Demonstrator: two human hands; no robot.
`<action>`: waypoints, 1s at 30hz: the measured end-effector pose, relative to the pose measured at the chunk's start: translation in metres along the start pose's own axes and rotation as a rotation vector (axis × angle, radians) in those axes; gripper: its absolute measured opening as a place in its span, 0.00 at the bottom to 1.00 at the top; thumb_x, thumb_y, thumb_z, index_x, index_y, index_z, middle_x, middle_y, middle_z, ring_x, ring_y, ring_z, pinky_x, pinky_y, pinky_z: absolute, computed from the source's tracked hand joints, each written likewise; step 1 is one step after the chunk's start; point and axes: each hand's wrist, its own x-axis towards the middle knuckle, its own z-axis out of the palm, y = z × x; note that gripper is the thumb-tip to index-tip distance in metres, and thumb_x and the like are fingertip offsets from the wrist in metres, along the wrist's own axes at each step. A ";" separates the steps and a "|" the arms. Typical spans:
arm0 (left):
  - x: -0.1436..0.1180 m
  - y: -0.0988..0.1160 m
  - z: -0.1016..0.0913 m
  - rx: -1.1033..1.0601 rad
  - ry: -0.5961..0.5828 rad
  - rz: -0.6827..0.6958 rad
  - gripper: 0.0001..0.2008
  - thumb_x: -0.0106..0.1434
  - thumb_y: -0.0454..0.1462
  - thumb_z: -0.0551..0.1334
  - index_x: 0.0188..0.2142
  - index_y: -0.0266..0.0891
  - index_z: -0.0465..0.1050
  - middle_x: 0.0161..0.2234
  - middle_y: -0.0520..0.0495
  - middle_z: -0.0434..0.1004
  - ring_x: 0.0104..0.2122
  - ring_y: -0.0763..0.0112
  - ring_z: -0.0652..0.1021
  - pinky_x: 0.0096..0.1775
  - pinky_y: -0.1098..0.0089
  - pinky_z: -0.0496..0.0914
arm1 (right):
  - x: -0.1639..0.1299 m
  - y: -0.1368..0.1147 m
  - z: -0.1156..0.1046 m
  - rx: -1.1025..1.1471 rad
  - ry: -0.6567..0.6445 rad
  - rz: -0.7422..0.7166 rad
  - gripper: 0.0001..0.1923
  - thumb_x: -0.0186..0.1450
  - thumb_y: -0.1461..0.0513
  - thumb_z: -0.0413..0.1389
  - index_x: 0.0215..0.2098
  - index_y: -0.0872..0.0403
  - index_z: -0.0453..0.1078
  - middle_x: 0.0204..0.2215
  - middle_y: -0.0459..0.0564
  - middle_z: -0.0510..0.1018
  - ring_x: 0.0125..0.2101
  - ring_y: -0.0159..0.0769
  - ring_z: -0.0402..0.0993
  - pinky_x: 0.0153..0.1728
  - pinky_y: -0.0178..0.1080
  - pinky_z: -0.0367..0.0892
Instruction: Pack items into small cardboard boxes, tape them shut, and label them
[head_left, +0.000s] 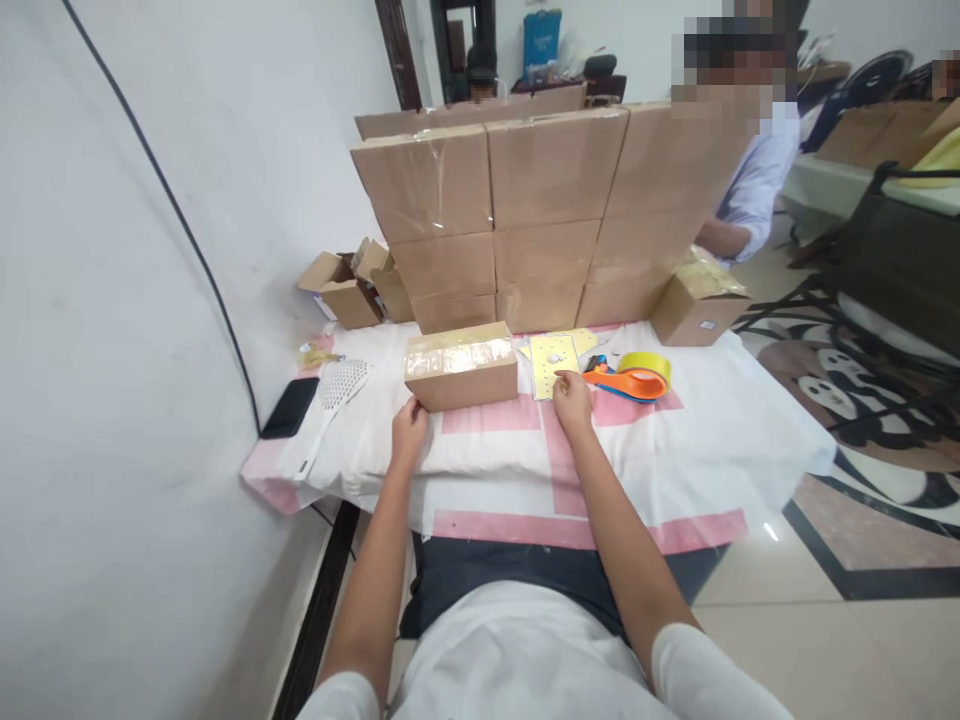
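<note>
A taped cardboard box (461,366) lies on the white and pink cloth (525,450) in front of me. My left hand (409,430) rests at the box's near left corner, fingers curled against it. My right hand (572,402) sits on the cloth just right of the box, its fingertips touching the lower edge of a yellow sheet of labels (553,362). An orange tape dispenser with a yellow tape roll (636,378) lies a little to the right of that hand.
A wall of stacked sealed boxes (540,210) stands behind. Open small boxes (352,285) sit at the back left, another box (699,308) at the right. A black phone (290,407) and white perforated scoop (337,390) lie at the left. A person (750,170) sits beyond the stack.
</note>
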 end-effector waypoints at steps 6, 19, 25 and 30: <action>0.000 0.000 0.000 0.018 -0.003 0.016 0.22 0.62 0.39 0.55 0.53 0.37 0.76 0.47 0.41 0.83 0.47 0.57 0.80 0.52 0.61 0.71 | 0.034 -0.012 0.001 -0.308 -0.212 0.043 0.30 0.64 0.64 0.53 0.65 0.53 0.69 0.62 0.64 0.68 0.51 0.51 0.74 0.50 0.51 0.71; -0.002 0.005 -0.002 0.042 0.002 0.010 0.20 0.62 0.40 0.56 0.49 0.37 0.78 0.44 0.42 0.83 0.44 0.57 0.80 0.50 0.62 0.71 | 0.046 0.007 0.005 0.152 -0.127 0.057 0.19 0.67 0.57 0.50 0.52 0.55 0.72 0.43 0.54 0.80 0.31 0.35 0.73 0.34 0.38 0.71; -0.002 0.004 -0.001 0.050 0.002 0.007 0.20 0.62 0.40 0.56 0.49 0.38 0.78 0.44 0.43 0.83 0.45 0.58 0.80 0.49 0.64 0.70 | 0.046 0.013 0.002 0.448 -0.102 0.119 0.21 0.65 0.49 0.51 0.45 0.55 0.71 0.34 0.51 0.82 0.19 0.27 0.64 0.20 0.33 0.62; -0.004 0.005 -0.002 0.045 0.003 0.012 0.20 0.62 0.40 0.56 0.50 0.38 0.77 0.45 0.43 0.83 0.44 0.59 0.80 0.50 0.64 0.70 | 0.045 0.011 0.002 0.577 -0.108 0.109 0.23 0.63 0.47 0.55 0.47 0.53 0.72 0.44 0.56 0.83 0.21 0.28 0.70 0.20 0.33 0.65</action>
